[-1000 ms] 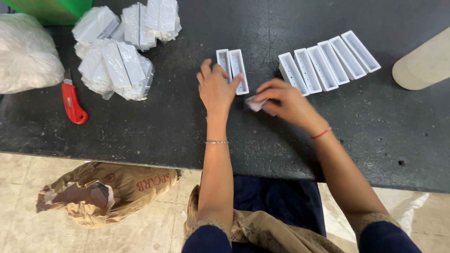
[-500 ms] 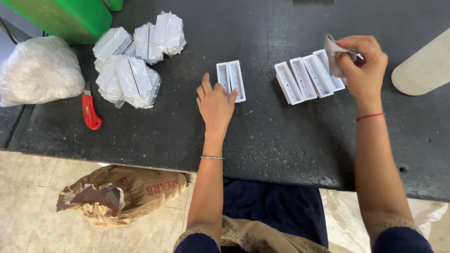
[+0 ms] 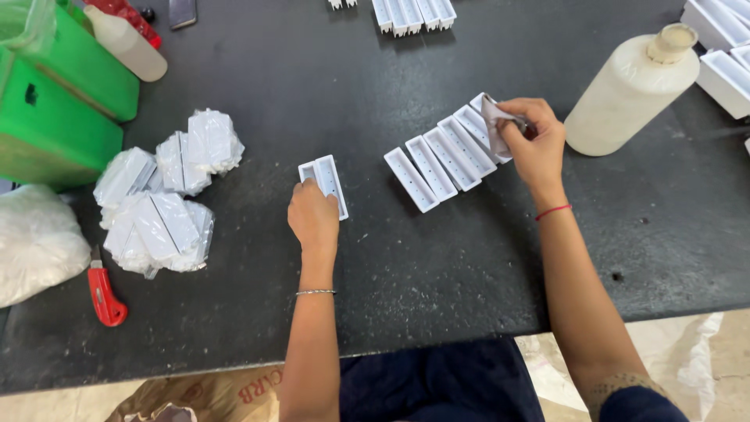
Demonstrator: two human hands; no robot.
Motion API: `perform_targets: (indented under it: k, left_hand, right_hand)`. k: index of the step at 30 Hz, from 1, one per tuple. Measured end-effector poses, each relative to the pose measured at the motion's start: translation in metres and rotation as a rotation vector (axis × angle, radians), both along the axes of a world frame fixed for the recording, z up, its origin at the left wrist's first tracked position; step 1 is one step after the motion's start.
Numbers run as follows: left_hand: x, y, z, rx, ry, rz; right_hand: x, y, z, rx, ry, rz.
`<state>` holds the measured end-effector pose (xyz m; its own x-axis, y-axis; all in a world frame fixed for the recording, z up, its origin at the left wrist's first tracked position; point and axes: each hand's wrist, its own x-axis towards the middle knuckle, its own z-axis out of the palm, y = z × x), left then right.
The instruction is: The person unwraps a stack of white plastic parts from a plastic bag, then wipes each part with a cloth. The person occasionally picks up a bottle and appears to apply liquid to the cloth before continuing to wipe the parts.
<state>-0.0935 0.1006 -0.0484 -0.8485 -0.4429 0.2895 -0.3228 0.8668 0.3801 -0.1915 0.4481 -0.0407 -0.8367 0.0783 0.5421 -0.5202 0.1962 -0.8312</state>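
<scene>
Just left of the frame's centre, the left hand (image 3: 314, 219) lies palm down on the black desk (image 3: 437, 266), its fingers curled over the near end of a pair of small white rectangular plastic trays (image 3: 326, 177) that sit side by side. Right of centre, a slanted row of white plastic trays (image 3: 441, 160) of the same kind runs toward the upper right, each one touching the next. The right hand (image 3: 533, 143) is at the far end of that row, its fingers pinched on a small crumpled white cloth (image 3: 494, 116) pressed against the last tray.

At the upper right, a cream plastic bottle with a tan cap (image 3: 634, 90) lies tilted on the desk, just beside the right hand. At the left of the frame lie several white trays wrapped in clear plastic film (image 3: 164, 199), a red-handled utility knife (image 3: 103, 293) near the desk's front edge, and a green plastic bin (image 3: 55, 101) in the upper left corner.
</scene>
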Motion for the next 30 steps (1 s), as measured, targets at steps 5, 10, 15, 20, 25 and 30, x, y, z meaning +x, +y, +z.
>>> perform_targets:
  k: [5, 10, 15, 20, 25, 30]
  left_hand:
    - [-0.060, -0.006, -0.003, -0.005, 0.057, -0.056]
    - [-0.162, -0.005, 0.004, 0.000, 0.180, -0.131]
    - [-0.276, 0.006, 0.019, -0.036, 0.289, -0.170]
    - [-0.368, 0.013, 0.032, -0.071, 0.320, -0.100]
    - [-0.427, 0.015, 0.033, -0.014, 0.365, -0.116]
    - [-0.456, 0.016, 0.039, 0.220, 0.262, -0.137]
  right_hand:
    - [-0.008, 0.004, -0.001, 0.045, 0.005, -0.062]
    - [-0.038, 0.025, -0.009, 0.057, 0.063, -0.240]
    - [-0.065, 0.024, -0.019, 0.059, -0.016, -0.290]
    - [-0.086, 0.021, -0.016, 0.021, -0.004, -0.271]
    - [-0.098, 0.015, -0.017, 0.050, -0.066, -0.297]
    - [-0.101, 0.010, -0.018, 0.010, -0.063, -0.257]
